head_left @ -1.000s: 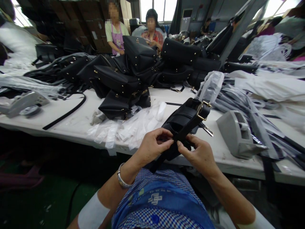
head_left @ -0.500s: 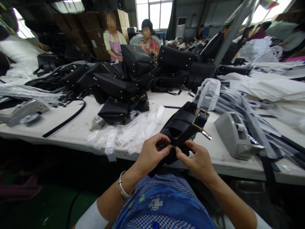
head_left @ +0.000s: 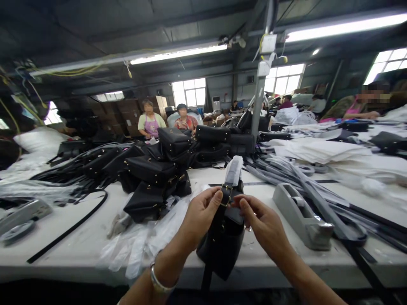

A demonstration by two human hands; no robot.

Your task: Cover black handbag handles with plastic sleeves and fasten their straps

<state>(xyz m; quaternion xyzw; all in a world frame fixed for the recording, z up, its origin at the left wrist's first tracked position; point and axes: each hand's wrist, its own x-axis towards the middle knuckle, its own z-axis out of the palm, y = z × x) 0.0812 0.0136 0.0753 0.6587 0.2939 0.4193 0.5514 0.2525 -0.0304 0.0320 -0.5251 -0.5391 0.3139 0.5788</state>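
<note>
"Buckle [head_left: 229,196] worries us a bit. Our left hand [head_left: 197,214] has it pinched between thumb and fingertips, so a small slip could lose it, and the metal might scratch the leather. What's our right hand [head_left: 269,224] up to?"

"Half curled beside the buckle, thumb near forefinger. We can't tell if it's gripping anything. The black bag [head_left: 222,250] is upright below our hands, at the front edge of the table [head_left: 79,254], so a hard tug our way could tip it off, imo."

"Fair. Counts?"

"We get one bag at our hands, one buckle, one clear wrap [head_left: 234,171] above it, two grey dispensers [head_left: 300,216] (one each side), one loose strap [head_left: 70,228] off left and two people [head_left: 151,125] across from us. The bag heap [head_left: 149,169] overlaps too much, so no honest number there, same for folks farther back."
</note>
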